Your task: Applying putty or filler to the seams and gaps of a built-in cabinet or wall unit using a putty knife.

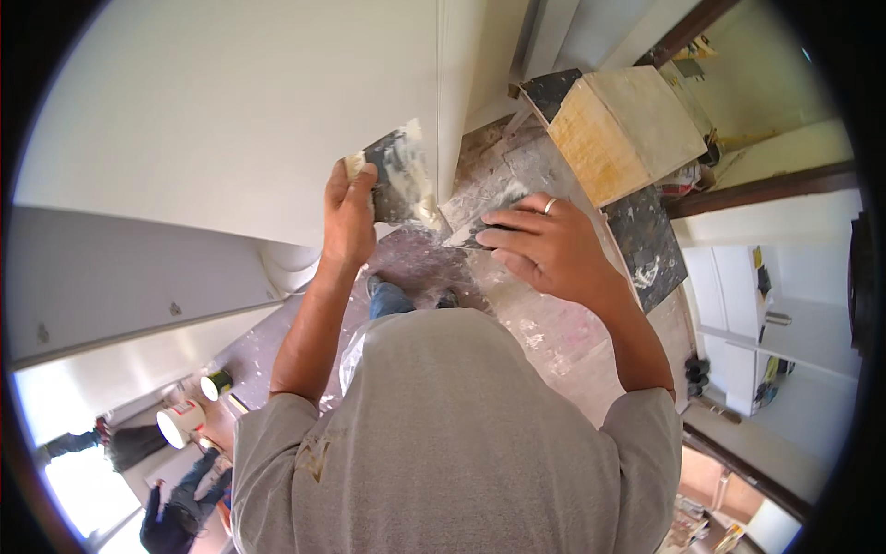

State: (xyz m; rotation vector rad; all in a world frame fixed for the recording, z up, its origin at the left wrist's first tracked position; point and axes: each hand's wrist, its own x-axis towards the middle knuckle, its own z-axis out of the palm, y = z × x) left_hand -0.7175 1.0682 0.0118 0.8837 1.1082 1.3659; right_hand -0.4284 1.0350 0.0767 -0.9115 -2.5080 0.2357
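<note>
Grey cloth T-shirt [461, 415] seen nearest | white-smeared dark rectangular plate [399, 185] gripped at its left edge by left hand [349, 220], fingers closed | paste-coated dark flat blade [469, 231] clasped in right hand [558, 247], fingers slightly spread, long axis slanting up-right, lower-left corner just beside plate's lower-right corner; contact cannot be told.

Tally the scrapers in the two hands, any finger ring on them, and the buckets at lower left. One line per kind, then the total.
Scrapers: 2, one in the left hand, one in the right hand
Ring: 1, on the right hand
Buckets: 2, one white, one smaller and darker
Total: 5
</note>
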